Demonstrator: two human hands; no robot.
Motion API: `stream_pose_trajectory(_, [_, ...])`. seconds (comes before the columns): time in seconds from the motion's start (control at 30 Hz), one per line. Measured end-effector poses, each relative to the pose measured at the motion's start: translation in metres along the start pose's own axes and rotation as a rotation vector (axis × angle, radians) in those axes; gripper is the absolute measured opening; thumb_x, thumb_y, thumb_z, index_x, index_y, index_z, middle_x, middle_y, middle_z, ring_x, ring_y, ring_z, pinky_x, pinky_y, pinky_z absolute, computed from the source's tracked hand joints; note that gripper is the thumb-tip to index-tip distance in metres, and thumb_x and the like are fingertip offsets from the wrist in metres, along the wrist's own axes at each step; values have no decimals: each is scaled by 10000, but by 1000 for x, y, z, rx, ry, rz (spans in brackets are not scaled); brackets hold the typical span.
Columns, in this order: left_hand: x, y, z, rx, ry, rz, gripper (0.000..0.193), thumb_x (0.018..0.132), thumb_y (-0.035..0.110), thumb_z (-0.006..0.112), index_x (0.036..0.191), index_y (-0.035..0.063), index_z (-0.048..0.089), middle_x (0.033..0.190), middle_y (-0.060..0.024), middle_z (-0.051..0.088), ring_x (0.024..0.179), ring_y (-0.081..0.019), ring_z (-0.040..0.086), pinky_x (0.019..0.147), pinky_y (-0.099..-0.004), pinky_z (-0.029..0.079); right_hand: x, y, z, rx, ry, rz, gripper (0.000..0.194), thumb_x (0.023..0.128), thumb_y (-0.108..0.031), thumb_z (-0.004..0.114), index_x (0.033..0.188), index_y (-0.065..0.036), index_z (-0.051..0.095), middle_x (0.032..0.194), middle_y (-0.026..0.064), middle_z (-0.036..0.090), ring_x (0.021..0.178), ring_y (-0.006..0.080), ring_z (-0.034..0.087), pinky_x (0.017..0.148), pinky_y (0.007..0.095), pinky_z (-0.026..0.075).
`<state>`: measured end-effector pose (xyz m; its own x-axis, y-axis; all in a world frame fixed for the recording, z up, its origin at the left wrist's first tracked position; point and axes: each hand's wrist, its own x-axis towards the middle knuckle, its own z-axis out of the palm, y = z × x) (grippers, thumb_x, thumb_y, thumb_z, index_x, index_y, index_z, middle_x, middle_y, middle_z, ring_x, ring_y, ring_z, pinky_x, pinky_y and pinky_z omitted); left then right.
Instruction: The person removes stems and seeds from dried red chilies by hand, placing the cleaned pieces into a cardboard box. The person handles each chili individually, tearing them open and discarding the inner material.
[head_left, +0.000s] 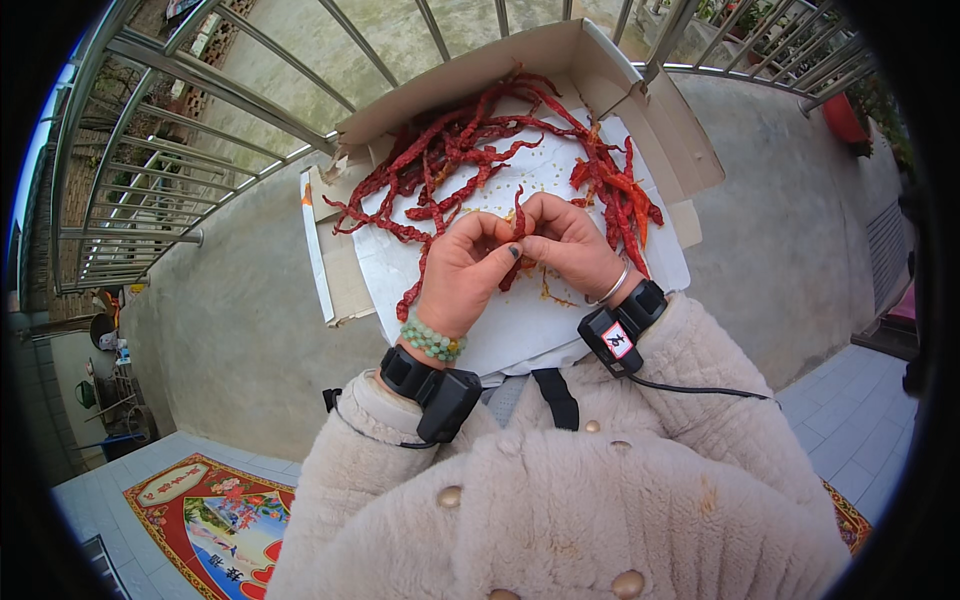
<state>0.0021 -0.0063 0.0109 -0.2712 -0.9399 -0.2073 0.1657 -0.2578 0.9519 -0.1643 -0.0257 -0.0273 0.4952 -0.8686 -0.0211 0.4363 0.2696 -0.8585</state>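
Note:
A wrinkled dried red chili pepper (519, 214) is pinched between my left hand (469, 274) and my right hand (570, 244), its curled tip pointing up between the fingertips. Both thumbs press on it from the near side, and part of it is hidden by my fingers. Beneath them lies a white sheet (480, 337) in an opened cardboard box (472, 82), scattered with pale yellow seeds (536, 172). Long dried red chilies (442, 161) are heaped on the left and back of the box. A smaller pile of chilies (619, 195), some torn and bright orange-red, lies to the right.
A stainless steel railing (247, 97) runs behind the box and curves round to the left. Grey concrete floor (232, 322) surrounds it. A patterned red mat (217, 517) lies on tiles at lower left, and a red plant pot (846, 120) stands far right.

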Motion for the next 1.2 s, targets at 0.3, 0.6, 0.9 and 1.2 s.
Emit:
stream_pose_trajectory(0.3, [0,-4,6,138,149,88,112,818,20,600,907,22,532,839,15,554,756,-47,506,668,-171,412,1,1,6,-73,72,-41,114,841,0,543,888,-70,466,839,-38,457,738,30,444,644,179,403])
stream_pose_trajectory(0.6, [2,-3,3,24,50,-32,124,828,44,602,939,20,551,852,1,574,750,-54,513,669,-172,416,2,3,1,-112,105,-109,111,862,-20,531,923,-70,453,861,-32,461,775,39,454,680,182,410])
stream_pose_trajectory(0.9, [2,-6,-6,-86,3,-48,84,857,56,561,936,35,544,843,8,561,741,-48,503,650,-188,417,0,-2,2,-20,10,42,122,848,-17,555,949,-38,488,914,5,532,794,69,529,688,218,465])
stream_pose_trajectory(1.2, [2,-10,-7,102,-82,-13,60,888,66,502,927,21,503,832,8,525,721,-55,482,659,-200,416,-1,-6,-1,59,-53,73,142,815,25,587,887,-34,479,904,7,523,799,75,537,722,225,473])
